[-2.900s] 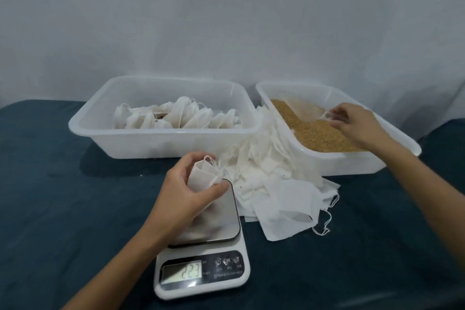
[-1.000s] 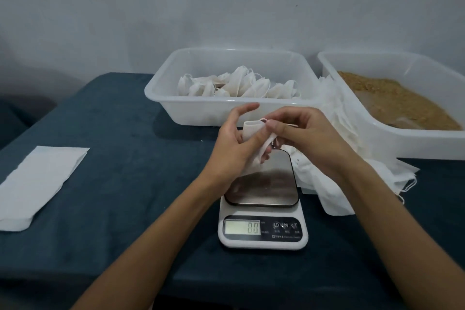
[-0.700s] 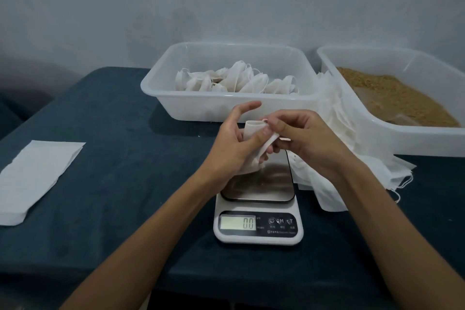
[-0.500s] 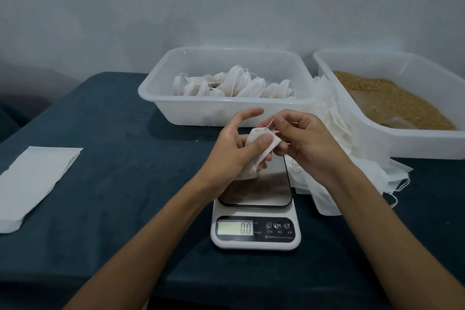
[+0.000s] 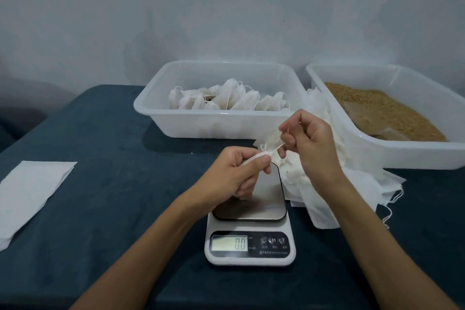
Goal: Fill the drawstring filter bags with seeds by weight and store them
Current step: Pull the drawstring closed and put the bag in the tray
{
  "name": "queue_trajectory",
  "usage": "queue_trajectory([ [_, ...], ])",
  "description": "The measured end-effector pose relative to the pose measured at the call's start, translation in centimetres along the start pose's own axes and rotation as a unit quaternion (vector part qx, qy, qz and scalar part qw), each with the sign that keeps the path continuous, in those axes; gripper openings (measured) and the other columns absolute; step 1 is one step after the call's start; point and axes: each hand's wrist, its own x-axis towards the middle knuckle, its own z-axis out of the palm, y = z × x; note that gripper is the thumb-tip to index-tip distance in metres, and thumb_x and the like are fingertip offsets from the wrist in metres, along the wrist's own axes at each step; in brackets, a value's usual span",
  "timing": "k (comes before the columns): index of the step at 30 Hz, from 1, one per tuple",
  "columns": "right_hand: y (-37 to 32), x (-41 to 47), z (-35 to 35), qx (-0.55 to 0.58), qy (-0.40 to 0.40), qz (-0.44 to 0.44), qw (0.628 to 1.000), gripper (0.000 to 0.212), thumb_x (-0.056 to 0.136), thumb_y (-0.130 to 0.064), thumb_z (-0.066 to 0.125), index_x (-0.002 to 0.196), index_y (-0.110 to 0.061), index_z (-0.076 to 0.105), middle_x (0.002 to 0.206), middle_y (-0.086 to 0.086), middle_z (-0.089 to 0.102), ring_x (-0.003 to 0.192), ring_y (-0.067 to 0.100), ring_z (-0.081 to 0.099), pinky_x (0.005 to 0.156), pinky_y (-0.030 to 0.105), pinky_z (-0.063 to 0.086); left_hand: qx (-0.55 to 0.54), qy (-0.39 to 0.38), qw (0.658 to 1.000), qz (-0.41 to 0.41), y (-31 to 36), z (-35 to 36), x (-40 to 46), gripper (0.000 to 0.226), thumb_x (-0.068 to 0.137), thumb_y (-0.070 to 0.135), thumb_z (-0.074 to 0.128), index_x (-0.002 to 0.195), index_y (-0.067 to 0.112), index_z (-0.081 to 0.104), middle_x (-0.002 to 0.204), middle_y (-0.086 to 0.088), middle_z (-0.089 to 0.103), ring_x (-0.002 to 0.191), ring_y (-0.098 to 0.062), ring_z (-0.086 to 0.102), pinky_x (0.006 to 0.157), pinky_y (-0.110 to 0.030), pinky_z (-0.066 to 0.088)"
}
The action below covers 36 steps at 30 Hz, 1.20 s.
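Note:
My left hand [image 5: 232, 173] grips a small white filter bag [image 5: 254, 158] above the steel plate of the kitchen scale [image 5: 249, 241], whose display reads 0.0. My right hand [image 5: 309, 143] pinches the bag's drawstring [image 5: 278, 148] and holds it taut up and to the right. Behind, a clear tub [image 5: 221, 126] holds several filled, tied bags [image 5: 226, 98]. A second tub [image 5: 427, 156] at the right holds brown seeds [image 5: 372, 108]. Most of the gripped bag is hidden in my left palm.
A heap of empty white filter bags [image 5: 352, 184] lies between the scale and the seed tub, strings trailing to the right. A flat white sheet [image 5: 27, 194] lies at the table's left edge. The table has a dark blue cloth [image 5: 113, 184].
The bag came off the scale, whose reading went to 0.0. My right hand left the seed tub, joined the left at the bag's mouth, then pulled the drawstring out to the right.

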Motion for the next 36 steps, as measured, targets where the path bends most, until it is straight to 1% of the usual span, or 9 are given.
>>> queue_trajectory([
  [4, -0.1, 0.3, -0.3, -0.017, 0.019, -0.002, 1.0, 0.026, 0.106, -0.008, 0.047, 0.082, -0.002, 0.057, 0.058, -0.002, 0.047, 0.048, 0.011, 0.039, 0.048, 0.028, 0.047, 0.003, 0.032, 0.999, -0.005, 0.8, -0.2, 0.7, 0.033, 0.109, 0.024, 0.052, 0.08, 0.011, 0.063, 0.049, 0.001, 0.036, 0.041, -0.012, 0.032, 0.045, -0.022, 0.035],
  [8, -0.4, 0.7, -1.7, 0.07, 0.08, 0.037, 0.994, 0.026, 0.107, -0.021, 0.047, 0.094, -0.006, 0.063, 0.085, 0.008, 0.067, 0.051, 0.014, 0.041, 0.053, 0.028, 0.049, 0.109, 0.099, 0.988, 0.052, 3.3, -0.9, 3.2, 0.033, 0.111, 0.023, 0.047, 0.084, 0.012, 0.063, 0.065, 0.002, 0.053, 0.059, -0.009, 0.049, 0.06, -0.017, 0.042],
  [12, -0.9, 1.3, -3.0, 0.171, 0.146, 0.028, 0.974, 0.03, 0.108, -0.03, 0.044, 0.099, -0.008, 0.063, 0.082, 0.005, 0.068, 0.051, 0.013, 0.047, 0.051, 0.028, 0.049, 0.185, 0.25, 0.944, 0.113, 6.4, -3.8, 8.3, 0.029, 0.107, 0.023, 0.057, 0.086, 0.008, 0.071, 0.073, -0.004, 0.057, 0.066, -0.011, 0.051, 0.067, -0.022, 0.042],
  [16, -1.6, 1.6, -4.3, 0.201, 0.197, 0.005, 0.96, 0.037, 0.109, -0.036, 0.04, 0.093, -0.01, 0.062, 0.069, 0.002, 0.061, 0.048, 0.013, 0.044, 0.048, 0.026, 0.044, 0.327, 0.323, 0.887, 0.045, 6.9, -6.2, 14.2, 0.031, 0.103, 0.024, 0.062, 0.078, 0.007, 0.07, 0.06, 0.001, 0.057, 0.054, -0.011, 0.052, 0.063, -0.026, 0.041],
  [23, -2.6, 1.9, -6.3, 0.214, 0.261, -0.018, 0.941, 0.04, 0.109, -0.036, 0.04, 0.084, -0.01, 0.059, 0.062, 0.002, 0.052, 0.046, 0.013, 0.038, 0.044, 0.025, 0.035, 0.54, 0.197, 0.812, -0.101, 4.8, -5.4, 19.1, 0.028, 0.099, 0.024, 0.067, 0.077, 0.012, 0.055, 0.064, -0.006, 0.051, 0.058, -0.018, 0.048, 0.054, -0.027, 0.038],
  [26, -2.8, 1.9, -7.0, 0.238, 0.267, -0.028, 0.933, 0.041, 0.109, -0.035, 0.04, 0.082, -0.011, 0.059, 0.06, 0.001, 0.052, 0.045, 0.012, 0.038, 0.043, 0.023, 0.034, 0.514, 0.261, 0.817, 0.016, 4.4, -3.0, 17.9, 0.022, 0.1, 0.03, 0.067, 0.111, 0.013, 0.058, 0.096, -0.002, 0.054, 0.082, -0.016, 0.051, 0.073, -0.028, 0.037],
  [28, -3.0, 2.0, -7.5, 0.254, 0.27, -0.032, 0.928, 0.041, 0.109, -0.035, 0.04, 0.082, -0.011, 0.059, 0.06, 0.002, 0.051, 0.044, 0.012, 0.038, 0.042, 0.023, 0.035, 0.501, 0.265, 0.807, 0.168, 4.1, -0.6, 15.6, 0.016, 0.099, 0.022, 0.068, 0.107, 0.01, 0.062, 0.092, 0.004, 0.052, 0.076, -0.012, 0.048, 0.072, -0.027, 0.036],
  [30, -3.1, 1.9, -7.9, 0.265, 0.277, -0.033, 0.923, 0.041, 0.109, -0.035, 0.04, 0.082, -0.011, 0.059, 0.061, 0.002, 0.051, 0.045, 0.012, 0.039, 0.042, 0.024, 0.035, 0.523, 0.163, 0.798, 0.25, 3.7, 1.9, 13.0, 0.009, 0.097, 0.015, 0.071, 0.094, 0.009, 0.065, 0.082, 0.007, 0.048, 0.07, -0.01, 0.044, 0.067, -0.028, 0.037],
  [36, -3.5, 1.7, -8.3, 0.275, 0.284, -0.037, 0.918, 0.039, 0.11, -0.035, 0.039, 0.086, -0.009, 0.057, 0.063, 0.003, 0.051, 0.046, 0.012, 0.037, 0.042, 0.024, 0.034, 0.59, -0.1, 0.776, 0.199, 0.9, 7.1, 9.2, 0.023, 0.096, 0.036, 0.074, 0.106, 0.015, 0.076, 0.102, 0.001, 0.061, 0.09, -0.012, 0.053, 0.076, -0.038, 0.051],
])
